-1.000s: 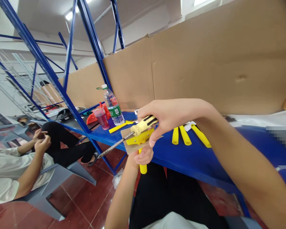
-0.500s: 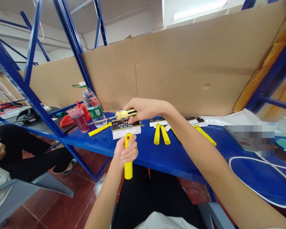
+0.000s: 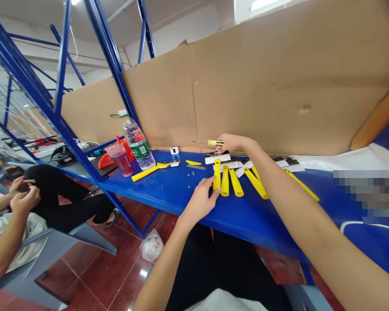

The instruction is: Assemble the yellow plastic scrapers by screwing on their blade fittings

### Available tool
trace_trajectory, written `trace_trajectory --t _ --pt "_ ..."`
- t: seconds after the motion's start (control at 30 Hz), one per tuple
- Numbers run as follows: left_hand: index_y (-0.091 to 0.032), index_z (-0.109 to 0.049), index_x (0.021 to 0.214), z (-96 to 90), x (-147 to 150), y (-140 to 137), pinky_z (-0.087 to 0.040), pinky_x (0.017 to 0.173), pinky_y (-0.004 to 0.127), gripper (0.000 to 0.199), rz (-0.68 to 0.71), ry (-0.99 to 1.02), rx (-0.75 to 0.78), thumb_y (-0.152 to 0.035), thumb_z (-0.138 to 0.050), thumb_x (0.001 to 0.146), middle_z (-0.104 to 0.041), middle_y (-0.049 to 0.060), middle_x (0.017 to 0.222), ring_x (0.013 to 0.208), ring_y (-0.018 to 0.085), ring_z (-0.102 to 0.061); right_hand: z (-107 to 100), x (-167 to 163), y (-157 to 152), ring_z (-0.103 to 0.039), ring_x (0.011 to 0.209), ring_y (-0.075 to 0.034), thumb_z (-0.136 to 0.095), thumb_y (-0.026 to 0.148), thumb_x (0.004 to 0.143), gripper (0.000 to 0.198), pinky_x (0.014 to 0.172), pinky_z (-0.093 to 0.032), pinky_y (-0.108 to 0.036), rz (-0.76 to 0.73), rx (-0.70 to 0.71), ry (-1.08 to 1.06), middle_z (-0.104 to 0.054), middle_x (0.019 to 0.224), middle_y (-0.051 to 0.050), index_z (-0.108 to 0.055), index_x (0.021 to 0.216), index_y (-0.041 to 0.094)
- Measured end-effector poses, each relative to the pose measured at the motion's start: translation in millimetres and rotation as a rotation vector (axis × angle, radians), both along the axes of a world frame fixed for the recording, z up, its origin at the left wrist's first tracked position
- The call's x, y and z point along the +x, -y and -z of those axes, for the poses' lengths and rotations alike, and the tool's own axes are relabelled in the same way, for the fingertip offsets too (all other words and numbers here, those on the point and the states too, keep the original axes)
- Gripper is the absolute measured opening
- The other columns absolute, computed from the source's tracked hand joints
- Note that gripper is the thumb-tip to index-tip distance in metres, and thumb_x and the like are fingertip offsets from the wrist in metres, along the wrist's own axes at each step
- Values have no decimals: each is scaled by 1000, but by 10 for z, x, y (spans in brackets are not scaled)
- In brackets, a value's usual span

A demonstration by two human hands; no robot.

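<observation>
A yellow-handled scraper [image 3: 217, 170], its wide head in a black-and-white card sleeve, lies at the left end of a row of similar scrapers [image 3: 236, 183]. My left hand [image 3: 202, 198] has its fingers and thumb closed around the lower part of this handle. My right hand [image 3: 231, 143] holds a screwdriver [image 3: 215, 142] with a pale yellow and black handle, the shaft pointing left. It is just above the scraper's card sleeve [image 3: 217, 158]; whether its fingers touch the sleeve I cannot tell.
On the blue table [image 3: 168, 190] lie another scraper [image 3: 147, 172], a yellow strip [image 3: 193, 163], a flat metal blade [image 3: 196, 167] and several tiny parts. A water bottle [image 3: 138, 144] and a red drink cup [image 3: 120, 162] stand left. Cardboard [image 3: 246, 95] walls the back. A person sits at left.
Both hands have moved right. The scraper that was held up over the table's front edge is now down beside the others. The screwdriver stays in my right hand. The view has shifted slightly.
</observation>
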State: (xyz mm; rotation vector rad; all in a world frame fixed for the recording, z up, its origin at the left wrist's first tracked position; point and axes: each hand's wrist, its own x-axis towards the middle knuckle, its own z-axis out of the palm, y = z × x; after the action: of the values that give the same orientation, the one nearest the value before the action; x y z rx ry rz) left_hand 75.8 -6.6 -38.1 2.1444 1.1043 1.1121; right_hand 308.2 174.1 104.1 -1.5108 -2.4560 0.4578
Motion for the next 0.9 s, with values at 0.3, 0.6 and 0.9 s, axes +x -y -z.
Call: trace_trajectory --t 0.3,0.6,0.9 --pt "-21 -74 153 -67 247 38 -49 127 66 46 80 -191 100 -42 -62 113 -71 20 158 152 42 -62 202 210 -90 -75 90 -28 -90 24 72 16 77 -56 -37 88 -136 39 -86 98 -13 -75 76 20" --pt "-28 -83 137 -236 49 -185 -47 129 63 34 182 -47 201 -43 -72 109 -77 17 151 145 38 -69 -63 396 36 -74 82 -25 -99 25 74 31 78 -57 -38 161 -191 70 -79 83 -9 -69 69 21" --pt "-15 -75 110 -587 -1954 -894 -50 120 51 14 -700 -224 65 -17 -68 99 -80 19 126 125 34 -70 -770 537 477 -80 93 -29 -78 82 93 63 84 -62 -41 68 152 -197 -83 100 -15 -82 96 19"
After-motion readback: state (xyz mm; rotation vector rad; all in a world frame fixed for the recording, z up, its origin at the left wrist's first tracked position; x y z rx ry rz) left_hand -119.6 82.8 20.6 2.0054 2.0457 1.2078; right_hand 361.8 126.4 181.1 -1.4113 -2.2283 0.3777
